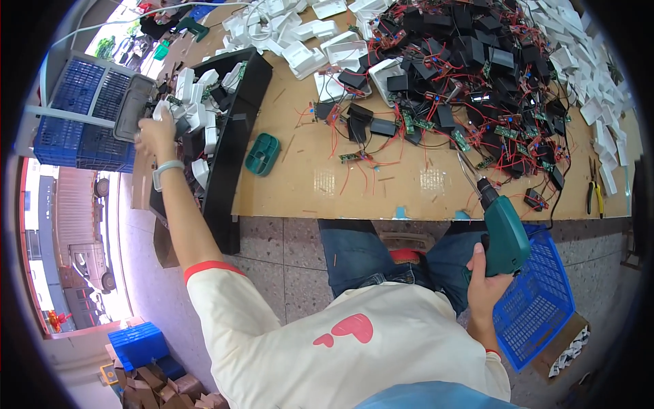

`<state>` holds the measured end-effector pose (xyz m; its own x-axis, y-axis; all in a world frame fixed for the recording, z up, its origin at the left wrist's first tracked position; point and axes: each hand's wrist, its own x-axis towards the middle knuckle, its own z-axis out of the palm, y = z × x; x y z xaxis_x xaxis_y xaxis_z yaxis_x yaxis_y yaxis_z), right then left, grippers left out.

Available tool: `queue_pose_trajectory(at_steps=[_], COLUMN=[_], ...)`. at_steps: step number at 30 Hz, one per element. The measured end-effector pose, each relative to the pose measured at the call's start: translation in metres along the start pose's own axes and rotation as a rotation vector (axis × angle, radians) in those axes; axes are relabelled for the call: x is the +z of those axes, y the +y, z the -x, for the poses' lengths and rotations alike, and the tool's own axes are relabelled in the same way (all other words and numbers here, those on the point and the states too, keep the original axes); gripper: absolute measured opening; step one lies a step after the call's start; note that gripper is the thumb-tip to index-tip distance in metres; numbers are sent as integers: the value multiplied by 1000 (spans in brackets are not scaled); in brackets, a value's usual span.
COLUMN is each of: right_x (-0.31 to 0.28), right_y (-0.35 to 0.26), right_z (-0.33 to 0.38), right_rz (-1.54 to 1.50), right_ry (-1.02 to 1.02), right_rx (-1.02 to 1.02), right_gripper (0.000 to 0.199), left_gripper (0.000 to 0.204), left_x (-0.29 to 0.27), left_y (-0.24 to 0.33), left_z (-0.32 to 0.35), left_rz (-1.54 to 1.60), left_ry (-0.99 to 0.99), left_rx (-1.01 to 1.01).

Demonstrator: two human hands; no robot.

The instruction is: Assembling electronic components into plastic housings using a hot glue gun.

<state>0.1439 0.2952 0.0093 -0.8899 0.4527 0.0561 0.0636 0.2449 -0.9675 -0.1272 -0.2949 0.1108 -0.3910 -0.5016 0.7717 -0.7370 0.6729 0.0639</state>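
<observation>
My left arm stretches out to a long black bin [228, 163] at the left. There my left hand [155, 140] is closed, its fingers at a white plastic case [161, 109] over the bin's far-left edge. More white plastic cases [196, 116] lie jumbled in that bin, with small circuit boards among them. My right hand [482, 276] grips a green power drill [505, 235] by its handle, over the table's front edge. The drill's long thin bit [470, 170] points away from me, toward the near side of the heap of wired parts.
Black boxes with red wires and circuit boards form a heap [470, 75] on the table [293, 191]. White casings [306, 54] surround it. A teal divided tray [262, 154] sits beside the bin. Pliers [595, 191] lie at the right. A blue basket [538, 300] stands below.
</observation>
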Motion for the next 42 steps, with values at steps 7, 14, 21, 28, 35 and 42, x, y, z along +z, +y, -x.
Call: queue_pose_trajectory(at_steps=[7,14,21,28,35,42], right_x=[5,-2,-10,-15,-26,-27], right_y=[-9,-2,-6,-4,1,-6], right_z=[2,1,-14,-24,-14,-16], right_rz=[37,29,99,9,9,29], right_ry=[47,12,103,186,169,160], right_rx=[26,-51,1,-11,-4,-65], right_gripper=[18,19,14,14,18,17], left_gripper=[48,52,35,56,50,25], left_x=[-40,70,-121,-160,-192,-152], left_y=[182,202,168,164,194,319], left_z=[113,127,191,304,272,254], left_rz=[615,607,705,799,1079,1512], left_ry=[-499,-969,36,-211,-193,-157], left_rx=[557,296,1051,1482,1224,889])
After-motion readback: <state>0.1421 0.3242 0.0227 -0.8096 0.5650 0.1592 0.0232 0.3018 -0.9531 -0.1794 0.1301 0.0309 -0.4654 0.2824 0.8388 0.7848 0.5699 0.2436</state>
